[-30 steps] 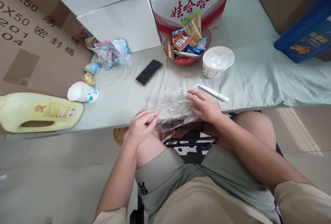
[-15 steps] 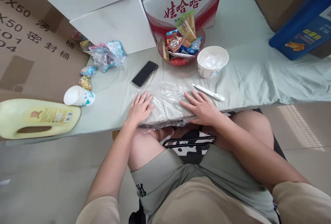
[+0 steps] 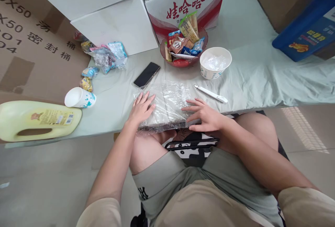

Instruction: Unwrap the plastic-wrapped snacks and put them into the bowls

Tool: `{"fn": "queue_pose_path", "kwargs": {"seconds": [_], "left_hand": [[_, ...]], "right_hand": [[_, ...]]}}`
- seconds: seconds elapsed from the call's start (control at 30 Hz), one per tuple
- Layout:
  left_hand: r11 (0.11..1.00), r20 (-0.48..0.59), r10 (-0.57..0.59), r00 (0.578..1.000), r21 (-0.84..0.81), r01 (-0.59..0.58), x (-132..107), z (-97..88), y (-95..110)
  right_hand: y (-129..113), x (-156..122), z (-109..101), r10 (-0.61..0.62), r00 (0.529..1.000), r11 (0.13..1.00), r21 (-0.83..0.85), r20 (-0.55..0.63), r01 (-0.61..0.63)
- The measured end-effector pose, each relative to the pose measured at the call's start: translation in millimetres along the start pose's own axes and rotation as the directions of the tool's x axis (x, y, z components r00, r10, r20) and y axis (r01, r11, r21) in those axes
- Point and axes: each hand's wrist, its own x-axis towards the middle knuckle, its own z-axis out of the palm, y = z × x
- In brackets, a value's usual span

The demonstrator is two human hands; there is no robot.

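Our left hand (image 3: 142, 109) lay spread wide, palm down, right on the clear plastic film (image 3: 169, 103); across from it, our right hand (image 3: 205, 116) fanned open over the film's other side; and we had that film wrinkled between the two hands; just beyond our right hand sat the white cutter (image 3: 211, 94); beyond our left, there was the phone (image 3: 147, 75)!

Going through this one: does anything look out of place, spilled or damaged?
Only the clear plastic film stands out: it lies wrinkled between the left hand and right hand and bunches over the front edge of the table, so it looks untidy. I see no spill or damage.
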Motion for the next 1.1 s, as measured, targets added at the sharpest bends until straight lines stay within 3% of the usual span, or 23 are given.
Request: {"fn": "queue_pose_path", "kwargs": {"seconds": [0.1, 0.2, 0.33, 0.43, 0.57, 0.8, 0.93, 1.1], "left_hand": [[0.997, 0.023, 0.070, 0.997, -0.019, -0.070, -7.7, -0.8, 8.8], [0.991, 0.039, 0.137, 0.990, -0.016, -0.136, -17.4, 2.4, 25.7], [0.977, 0.004, 0.201, 0.980, -0.072, -0.200, -25.0, 9.0, 36.7], [0.946, -0.157, 0.227, 0.961, -0.200, -0.256, -27.0, 10.8, 27.4], [0.907, -0.381, 0.173, 0.908, -0.297, -0.298, -32.9, 7.2, 14.2], [0.918, -0.201, 0.266, 0.943, -0.246, -0.312, -42.4, 14.2, 22.6], [0.870, -0.267, 0.217, 0.939, -0.384, -0.310, -46.4, 10.0, 24.1], [0.774, -0.216, 0.114, 0.970, -0.593, -0.223, -49.4, -12.0, 16.0]], "right_hand": [[0.9, 2.1, -3.4, -0.009, 0.994, 0.995, 0.094, -0.109, 0.019], [2.8, 7.0, 3.1, 0.052, 0.970, 0.999, 0.016, -0.237, -0.049], [6.1, 9.7, 14.6, 0.142, 0.968, 0.968, -0.174, -0.208, -0.180], [8.4, 8.4, 16.6, 0.177, 0.967, 0.954, -0.209, -0.182, -0.214], [9.4, 8.0, 15.4, 0.161, 0.964, 0.961, -0.189, -0.214, -0.202], [8.4, 11.6, 14.3, 0.142, 0.945, 0.985, -0.056, -0.295, -0.166], [9.7, 8.9, 12.5, 0.158, 0.925, 0.986, 0.011, -0.345, -0.165], [12.4, 6.4, 6.1, 0.185, 0.927, 0.981, 0.000, -0.326, -0.195]]}}
